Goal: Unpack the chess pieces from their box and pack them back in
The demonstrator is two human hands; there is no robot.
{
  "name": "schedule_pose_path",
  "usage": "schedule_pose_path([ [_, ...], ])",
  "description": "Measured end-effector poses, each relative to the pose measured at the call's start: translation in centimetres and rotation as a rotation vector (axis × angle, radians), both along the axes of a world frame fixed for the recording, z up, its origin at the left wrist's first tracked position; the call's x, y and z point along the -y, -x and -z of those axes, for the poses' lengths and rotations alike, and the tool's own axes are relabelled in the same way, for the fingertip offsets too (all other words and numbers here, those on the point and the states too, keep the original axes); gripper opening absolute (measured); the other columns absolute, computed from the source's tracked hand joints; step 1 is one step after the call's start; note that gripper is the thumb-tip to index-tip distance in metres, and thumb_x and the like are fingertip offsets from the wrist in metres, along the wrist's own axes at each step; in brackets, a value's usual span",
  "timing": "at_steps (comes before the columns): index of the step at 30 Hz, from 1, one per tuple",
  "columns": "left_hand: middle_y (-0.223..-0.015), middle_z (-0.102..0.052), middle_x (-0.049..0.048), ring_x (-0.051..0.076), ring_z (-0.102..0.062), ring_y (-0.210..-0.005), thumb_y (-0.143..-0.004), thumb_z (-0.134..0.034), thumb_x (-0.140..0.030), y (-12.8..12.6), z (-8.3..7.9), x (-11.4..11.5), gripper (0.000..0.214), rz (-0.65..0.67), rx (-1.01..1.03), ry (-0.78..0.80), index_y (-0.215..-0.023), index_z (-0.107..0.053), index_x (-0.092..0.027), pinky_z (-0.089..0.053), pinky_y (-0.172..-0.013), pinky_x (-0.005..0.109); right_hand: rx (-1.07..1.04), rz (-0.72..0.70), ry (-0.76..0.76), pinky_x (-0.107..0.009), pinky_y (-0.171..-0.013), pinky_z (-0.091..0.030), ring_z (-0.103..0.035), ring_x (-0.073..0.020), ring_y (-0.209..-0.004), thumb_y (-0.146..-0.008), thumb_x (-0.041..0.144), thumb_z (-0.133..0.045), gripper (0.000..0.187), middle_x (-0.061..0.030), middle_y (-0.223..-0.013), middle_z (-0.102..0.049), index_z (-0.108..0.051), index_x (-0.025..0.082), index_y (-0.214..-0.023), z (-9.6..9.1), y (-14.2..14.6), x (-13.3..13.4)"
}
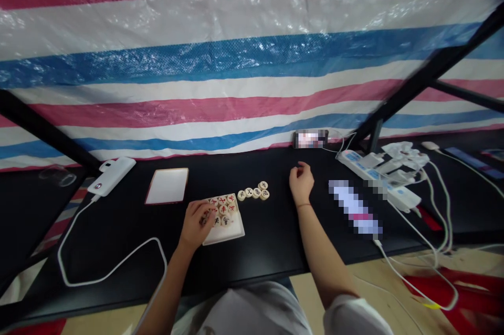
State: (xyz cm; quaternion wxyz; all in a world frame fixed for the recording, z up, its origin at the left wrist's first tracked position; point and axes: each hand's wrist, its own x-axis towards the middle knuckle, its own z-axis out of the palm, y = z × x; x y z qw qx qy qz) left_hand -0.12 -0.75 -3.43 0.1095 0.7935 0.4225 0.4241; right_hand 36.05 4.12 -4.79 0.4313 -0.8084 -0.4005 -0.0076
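Observation:
A shallow white box [230,232] holds rows of round xiangqi pieces [223,210] marked with red and black characters. My left hand [197,222] is over the box's left side, its fingers closed around a black-marked xiangqi piece [205,216] that they partly cover. To the right of the box, several loose black-marked xiangqi pieces [256,192] lie on the black table [260,251]. Further right, my right hand [302,181] rests on the table in a loose curl, apart from the pieces, with nothing visible in it.
A white box lid [167,186] lies left of the box. A white power bank [112,175] with a cable is at the far left. A propped phone [311,139], another phone [354,206] and a loaded power strip [378,180] with cables are on the right. Striped sheeting [236,62] hangs behind.

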Motion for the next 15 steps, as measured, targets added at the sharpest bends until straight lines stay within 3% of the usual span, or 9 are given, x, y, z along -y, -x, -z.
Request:
schedule_pose_path([
  [7,-0.094,-0.065,0.0065,0.019,-0.061,-0.09,-0.086,-0.058,-0.022,0.0,-0.2,0.1,0.012,0.008,0.014,0.046,-0.093,-0.068,-0.021,-0.055,-0.079,0.033,0.184,0.122,0.329,-0.042,-0.077,-0.045,-0.059,-0.0304,-0.093,-0.084,0.017,-0.04,0.058,-0.0182,-0.103,-0.064,-0.044,0.014,-0.141,-0.2,-4.2,-6.0],
  [15,-0.095,-0.064,0.0066,0.02,-0.061,-0.092,-0.084,-0.059,-0.021,0.0,-0.6,0.0,0.014,0.028,-0.006,0.072,-0.096,-0.066,-0.021,-0.055,-0.08,0.033,0.225,0.153,0.441,-0.046,-0.078,-0.044,-0.057,-0.0332,-0.098,-0.082,0.017,-0.043,0.061,-0.0174,-0.103,-0.063,-0.042,0.021,-0.143,0.3,-6.3,-8.5],
])
